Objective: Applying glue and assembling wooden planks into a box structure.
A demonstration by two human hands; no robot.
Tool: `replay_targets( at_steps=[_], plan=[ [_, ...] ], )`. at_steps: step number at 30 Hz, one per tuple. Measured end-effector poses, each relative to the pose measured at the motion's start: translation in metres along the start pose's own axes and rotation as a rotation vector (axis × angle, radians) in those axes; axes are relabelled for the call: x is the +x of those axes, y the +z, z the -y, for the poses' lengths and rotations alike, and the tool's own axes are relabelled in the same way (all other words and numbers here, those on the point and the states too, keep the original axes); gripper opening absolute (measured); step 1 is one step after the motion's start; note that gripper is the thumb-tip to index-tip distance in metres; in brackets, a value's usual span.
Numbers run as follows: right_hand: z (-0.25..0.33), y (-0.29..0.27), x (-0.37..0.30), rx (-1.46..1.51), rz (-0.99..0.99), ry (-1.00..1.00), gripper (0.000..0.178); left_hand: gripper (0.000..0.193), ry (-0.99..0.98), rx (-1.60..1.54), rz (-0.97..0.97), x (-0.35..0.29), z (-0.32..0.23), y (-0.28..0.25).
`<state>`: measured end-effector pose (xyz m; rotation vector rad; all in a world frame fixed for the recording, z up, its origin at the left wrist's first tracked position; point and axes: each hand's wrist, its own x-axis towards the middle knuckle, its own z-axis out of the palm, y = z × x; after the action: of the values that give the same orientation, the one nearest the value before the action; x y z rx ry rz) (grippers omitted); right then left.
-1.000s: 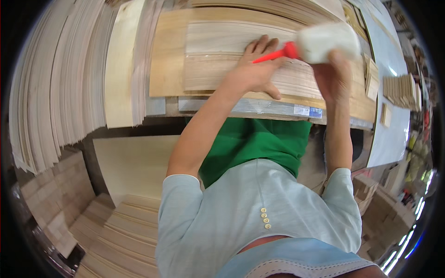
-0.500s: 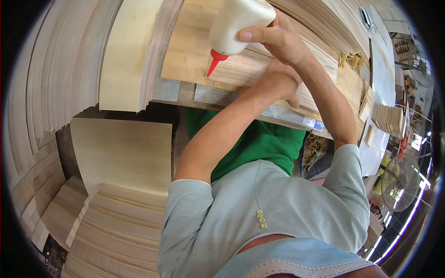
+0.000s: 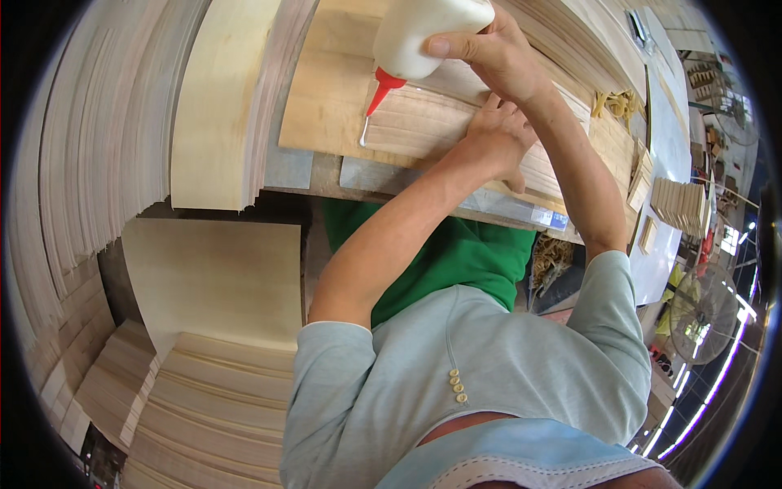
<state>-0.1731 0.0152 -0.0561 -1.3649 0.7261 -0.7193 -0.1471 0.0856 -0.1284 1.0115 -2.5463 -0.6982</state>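
Lowered, right hand [image 3: 497, 53] grips glue bottle [image 3: 423, 33]; left hand [image 3: 493, 138] flat on veneer strip [image 3: 423, 122].

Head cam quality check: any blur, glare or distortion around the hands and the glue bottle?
Head view: strong fisheye, so the veneer stacks bend toward the dark rim. The right hand and glue bottle sit at the top edge, the bottle cropped but its red nozzle sharp. The left hand on the wood strip is in focus. Daylight is even, with bright glare at the far right edge.
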Motion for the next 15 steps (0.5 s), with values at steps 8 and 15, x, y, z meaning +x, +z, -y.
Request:
replay_targets(
  at_steps=[8, 15],
  plan=[
    [0.002, -0.019, 0.013, -0.054, -0.070, -0.052, 0.068, 0.095, -0.014, -0.005, -0.003, 0.002, -0.003, 0.000],
    [0.005, -0.024, 0.019, -0.107, -0.107, -0.114, 0.067, 0.100, -0.036, 0.016, 0.015, 0.005, -0.003, 0.002]
  ],
)
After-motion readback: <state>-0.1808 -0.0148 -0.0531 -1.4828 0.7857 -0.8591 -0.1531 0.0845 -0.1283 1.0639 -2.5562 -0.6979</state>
